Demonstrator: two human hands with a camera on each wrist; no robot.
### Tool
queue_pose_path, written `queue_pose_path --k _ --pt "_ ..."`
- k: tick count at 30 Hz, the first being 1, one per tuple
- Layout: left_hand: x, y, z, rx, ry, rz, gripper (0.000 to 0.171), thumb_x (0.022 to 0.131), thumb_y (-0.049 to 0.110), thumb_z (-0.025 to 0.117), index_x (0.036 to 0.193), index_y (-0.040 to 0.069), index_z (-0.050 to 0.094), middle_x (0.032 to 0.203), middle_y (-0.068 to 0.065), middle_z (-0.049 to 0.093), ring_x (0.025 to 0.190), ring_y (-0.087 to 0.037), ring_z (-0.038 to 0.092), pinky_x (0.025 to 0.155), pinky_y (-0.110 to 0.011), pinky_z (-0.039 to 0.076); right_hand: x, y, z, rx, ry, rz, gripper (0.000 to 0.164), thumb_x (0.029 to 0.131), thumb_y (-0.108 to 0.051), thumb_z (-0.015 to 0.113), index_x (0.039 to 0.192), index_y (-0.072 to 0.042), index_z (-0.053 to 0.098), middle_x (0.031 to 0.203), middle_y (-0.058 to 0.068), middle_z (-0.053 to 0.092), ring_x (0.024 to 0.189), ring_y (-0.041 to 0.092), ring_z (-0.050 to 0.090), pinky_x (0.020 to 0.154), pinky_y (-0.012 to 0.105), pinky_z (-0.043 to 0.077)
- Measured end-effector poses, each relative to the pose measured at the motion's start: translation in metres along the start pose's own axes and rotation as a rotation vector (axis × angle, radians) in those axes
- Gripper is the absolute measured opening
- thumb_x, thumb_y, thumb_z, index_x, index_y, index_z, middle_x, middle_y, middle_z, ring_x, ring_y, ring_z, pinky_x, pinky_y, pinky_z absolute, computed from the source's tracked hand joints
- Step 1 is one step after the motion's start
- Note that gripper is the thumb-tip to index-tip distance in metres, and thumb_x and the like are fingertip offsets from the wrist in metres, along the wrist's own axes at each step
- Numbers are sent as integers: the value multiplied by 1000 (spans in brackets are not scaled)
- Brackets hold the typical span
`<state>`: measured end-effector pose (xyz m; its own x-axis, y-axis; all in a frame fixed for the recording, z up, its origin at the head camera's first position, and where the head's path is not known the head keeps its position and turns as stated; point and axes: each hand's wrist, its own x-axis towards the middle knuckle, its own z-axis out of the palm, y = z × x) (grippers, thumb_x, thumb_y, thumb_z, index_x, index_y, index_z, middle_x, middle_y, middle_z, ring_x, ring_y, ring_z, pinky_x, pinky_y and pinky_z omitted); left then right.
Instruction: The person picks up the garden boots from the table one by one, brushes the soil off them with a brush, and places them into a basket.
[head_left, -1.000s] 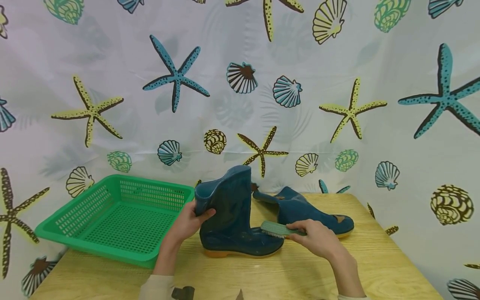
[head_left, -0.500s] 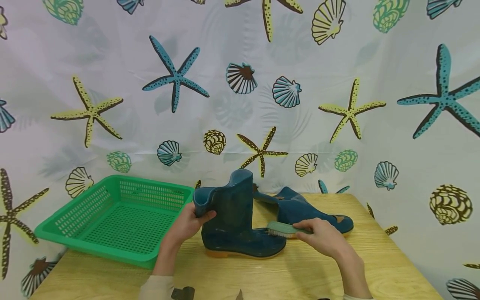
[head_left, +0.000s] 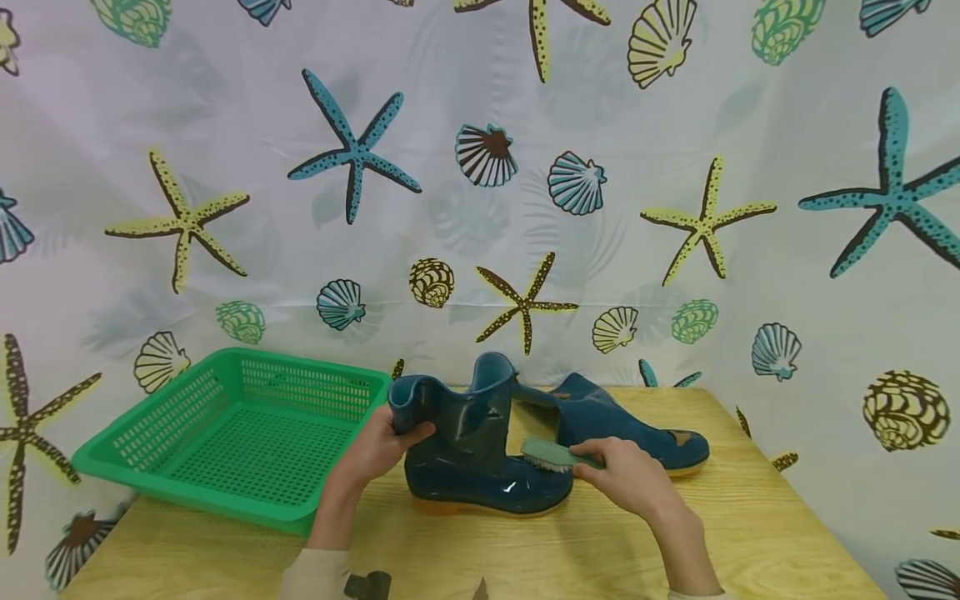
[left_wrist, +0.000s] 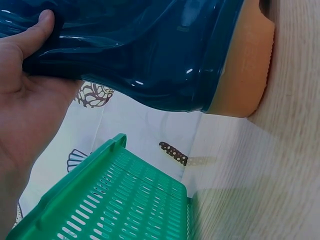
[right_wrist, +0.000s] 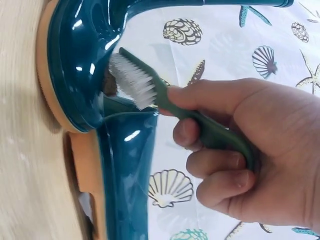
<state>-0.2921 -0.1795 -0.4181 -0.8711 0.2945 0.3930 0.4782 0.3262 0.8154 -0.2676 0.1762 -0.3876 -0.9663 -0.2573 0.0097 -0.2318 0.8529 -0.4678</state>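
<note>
A dark blue rubber boot (head_left: 487, 479) with an orange-tan sole stands upright on the table, its shaft bent and leaning. My left hand (head_left: 378, 446) grips the boot's top at the left, thumb pressed on the outside in the left wrist view. In my right hand (head_left: 630, 475) is a green scrub brush (right_wrist: 200, 125), fingers curled round its handle. The brush's white bristles (right_wrist: 132, 80) are at the boot's foot, over the toe and instep. A second blue boot (head_left: 607, 421) lies behind on its side, a tan patch near its toe.
A green perforated plastic basket (head_left: 300, 521) sits at the left of the wooden table (head_left: 420, 558), close to my left forearm. Behind hangs a white curtain (head_left: 480, 225) printed with starfish and shells.
The brush has moved right along the boot's toe, then back left. The boot's shaft has sunk and buckled further under my left hand, its opening showing more.
</note>
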Motion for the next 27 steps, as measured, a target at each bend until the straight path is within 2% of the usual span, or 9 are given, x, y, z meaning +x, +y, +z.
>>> queue_pose_path --k 5,11,18,21,27 --pt "1 0 0 -12 6 24 39 94 8 68 130 -2 58 122 -21 65 113 -29 59 98 -49 49 -6 6 -12 -58 -17 34 28 92 -29 70 119 -24 73 128 13 67 105 31 67 71 46 55" --pt "1 0 0 -26 4 45 40 94 8 68 131 -2 56 122 -21 64 116 -32 59 98 -51 49 -11 11 -22 -12 -23 5 29 94 -31 68 121 -23 72 130 14 65 113 35 64 80 52 55" --pt "1 -2 1 -10 0 1 40 94 10 67 131 -1 57 125 -21 63 117 -34 58 99 -52 49 -6 24 -15 75 2 -1 35 98 -30 62 128 -13 67 118 8 71 100 27 67 82 49 54" --pt "1 -1 1 -16 2 -6 41 94 9 68 132 -1 56 125 -22 63 118 -35 58 99 -54 48 -3 28 -11 65 -30 1 35 98 -29 62 127 -10 66 125 12 67 106 30 64 85 50 53" --pt "0 0 1 -21 -5 -6 41 94 9 68 132 -1 56 125 -22 63 118 -36 58 99 -53 48 0 29 -5 79 -67 10 36 98 -27 62 127 -6 65 128 15 65 112 34 63 89 51 53"
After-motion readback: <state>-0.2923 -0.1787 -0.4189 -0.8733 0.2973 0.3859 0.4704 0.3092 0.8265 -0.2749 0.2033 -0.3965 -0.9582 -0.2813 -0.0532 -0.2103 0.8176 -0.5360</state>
